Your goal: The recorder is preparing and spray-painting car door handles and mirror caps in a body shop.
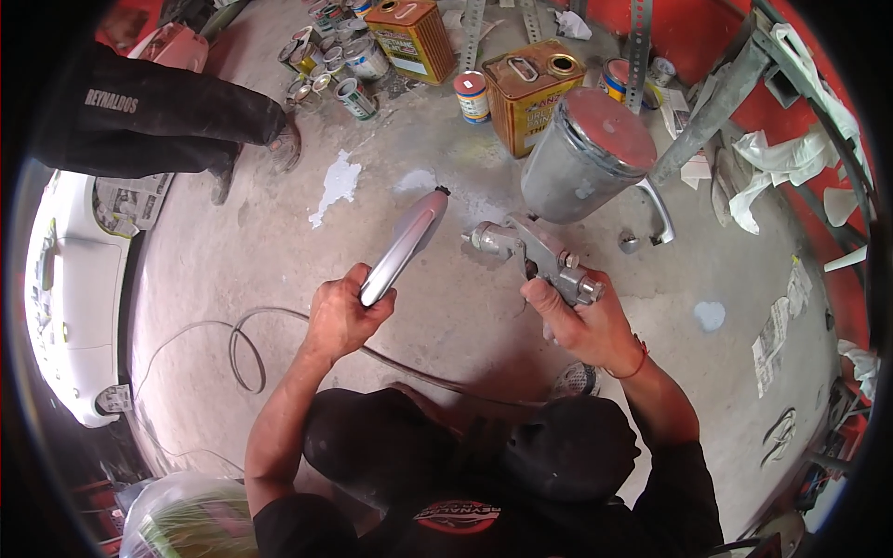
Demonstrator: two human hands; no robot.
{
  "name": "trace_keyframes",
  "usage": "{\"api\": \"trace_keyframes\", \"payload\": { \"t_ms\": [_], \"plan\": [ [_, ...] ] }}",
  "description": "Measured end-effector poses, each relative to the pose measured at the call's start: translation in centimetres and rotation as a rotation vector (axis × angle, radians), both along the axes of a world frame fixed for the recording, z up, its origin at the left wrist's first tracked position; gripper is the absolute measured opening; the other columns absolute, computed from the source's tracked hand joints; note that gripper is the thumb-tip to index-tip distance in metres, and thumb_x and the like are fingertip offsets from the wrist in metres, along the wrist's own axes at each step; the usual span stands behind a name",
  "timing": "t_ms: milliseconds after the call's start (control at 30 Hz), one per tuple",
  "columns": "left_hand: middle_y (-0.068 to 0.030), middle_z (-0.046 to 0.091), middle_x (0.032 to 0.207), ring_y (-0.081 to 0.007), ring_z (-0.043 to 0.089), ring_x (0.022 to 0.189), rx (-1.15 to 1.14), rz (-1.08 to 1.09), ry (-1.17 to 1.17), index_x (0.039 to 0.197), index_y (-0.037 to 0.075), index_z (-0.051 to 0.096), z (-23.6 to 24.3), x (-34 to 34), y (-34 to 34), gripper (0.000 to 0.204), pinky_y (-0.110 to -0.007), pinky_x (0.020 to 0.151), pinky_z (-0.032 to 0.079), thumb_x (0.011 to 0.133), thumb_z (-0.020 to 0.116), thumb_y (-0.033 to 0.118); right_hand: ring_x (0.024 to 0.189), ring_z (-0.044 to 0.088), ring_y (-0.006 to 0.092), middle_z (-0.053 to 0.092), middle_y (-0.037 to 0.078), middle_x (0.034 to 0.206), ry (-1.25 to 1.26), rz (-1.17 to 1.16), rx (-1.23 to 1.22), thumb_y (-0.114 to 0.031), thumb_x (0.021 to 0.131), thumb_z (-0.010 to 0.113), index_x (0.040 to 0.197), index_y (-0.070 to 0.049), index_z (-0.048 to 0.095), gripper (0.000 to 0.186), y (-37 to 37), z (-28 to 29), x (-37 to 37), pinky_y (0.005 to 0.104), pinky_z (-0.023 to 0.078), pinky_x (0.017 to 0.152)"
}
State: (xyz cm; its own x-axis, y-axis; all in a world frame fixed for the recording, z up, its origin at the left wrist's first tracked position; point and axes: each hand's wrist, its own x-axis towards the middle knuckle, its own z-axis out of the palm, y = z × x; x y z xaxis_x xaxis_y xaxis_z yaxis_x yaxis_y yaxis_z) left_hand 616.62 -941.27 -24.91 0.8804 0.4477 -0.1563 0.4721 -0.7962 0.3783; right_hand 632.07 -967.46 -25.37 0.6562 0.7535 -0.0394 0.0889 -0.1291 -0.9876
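From here I see a silver part (406, 245), a grey spray gun (555, 260) with a dull-red cup lid (611, 132), yellow-and-red tins (410, 43), and grey floor (446, 321) blotched white.

Grey concrete floor (270, 242), marked by pale patches (338, 189), carries a looped hose (409, 373), two rectangular metal cans (514, 116), a cluster of small tins (367, 60), and newspaper (771, 339) at right.

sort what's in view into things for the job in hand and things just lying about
Apparently for the job:
silver curved part, in the left grip
spray gun, in the right grip

Apparently just lying about:
small tins
rectangular cans
printed paper
crumpled white sheeting
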Motion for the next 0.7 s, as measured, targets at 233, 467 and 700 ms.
{"api": "trace_keyframes", "payload": {
  "t_ms": [233,467,700],
  "plan": [
    [-0.0168,0.061,0.059,-0.0366,0.064,0.06,0.024,-0.009,0.004,0.084,0.004,0.055,-0.5,-0.3,0.6,0.027,-0.043,0.058,0.051,0.079,0.068,0.027,0.059,0.044,0.0191,0.051,0.009,0.069,0.053,0.107,-0.085,-0.027,0.096,0.057,0.136,-0.011,0.049,0.043,-0.2,0.7,-0.7,0.0316,0.043,0.06],
    [-0.018,0.059,0.06,-0.0358,0.063,0.058,0.014,0.011,0.014,0.086,0.0,0.056,-0.1,-0.4,0.4,0.028,-0.042,0.058,0.05,0.078,0.069,0.025,0.059,0.043,0.0167,0.051,0.007,0.07,0.043,0.198,-0.005,-0.022,0.096,0.057,0.137,-0.011,0.048,0.044,0.1,1.3,-1.1,0.0302,0.042,0.059],
    [-0.0177,0.059,0.059,-0.035,0.063,0.057,0.012,-0.014,-0.032,0.086,0.0,0.056,-0.4,-0.6,0.5,0.028,-0.041,0.057,0.05,0.079,0.069,0.024,0.053,0.053,0.0067,0.056,-0.001,0.066,0.013,0.171,0.071,-0.034,0.096,0.058,0.122,-0.002,0.058,0.041,0.5,0.7,-1.3,0.0255,0.043,0.05]
  ]
}}
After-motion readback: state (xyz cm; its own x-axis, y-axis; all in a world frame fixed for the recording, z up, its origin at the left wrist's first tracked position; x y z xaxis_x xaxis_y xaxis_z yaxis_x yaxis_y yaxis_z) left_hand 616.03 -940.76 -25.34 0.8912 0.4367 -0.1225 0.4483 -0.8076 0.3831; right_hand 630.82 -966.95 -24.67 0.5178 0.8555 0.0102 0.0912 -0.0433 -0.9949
